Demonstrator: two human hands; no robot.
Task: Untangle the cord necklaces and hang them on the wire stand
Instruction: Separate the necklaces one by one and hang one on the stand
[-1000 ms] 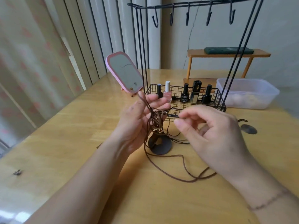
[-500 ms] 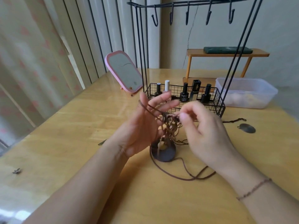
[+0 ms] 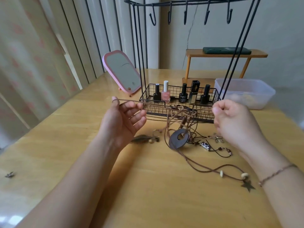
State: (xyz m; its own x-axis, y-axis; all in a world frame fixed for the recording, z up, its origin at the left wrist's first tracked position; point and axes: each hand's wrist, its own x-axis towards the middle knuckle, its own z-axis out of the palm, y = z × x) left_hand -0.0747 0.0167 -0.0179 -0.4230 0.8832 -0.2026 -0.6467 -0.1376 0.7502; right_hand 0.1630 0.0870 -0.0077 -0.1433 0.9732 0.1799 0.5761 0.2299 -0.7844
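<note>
A tangle of brown cord necklaces (image 3: 181, 111) is stretched taut between my two hands above the table. My left hand (image 3: 121, 119) has a cord looped over its thumb, with the fingers curled loosely under it. My right hand (image 3: 233, 122) pinches the other end of the cord. A dark round ring pendant (image 3: 178, 139) hangs from the knot down to the table. More cords trail over the wood to a star charm (image 3: 248, 185) and a small metal pendant (image 3: 205, 145). The black wire stand (image 3: 185, 2) with several bare hooks rises behind.
The stand's wire basket (image 3: 148, 96) holds several nail polish bottles (image 3: 165, 93). A pink mirror (image 3: 120, 71) leans at the back left, a clear plastic box (image 3: 245, 92) sits at the right, a small wooden shelf (image 3: 225, 54) behind. A feather charm (image 3: 143, 139) and a tiny star (image 3: 9, 174) lie on the table.
My hands have pulled apart sideways, drawing the cord out taut between them. The knot has lifted and spread, and more pendants show on the table.
</note>
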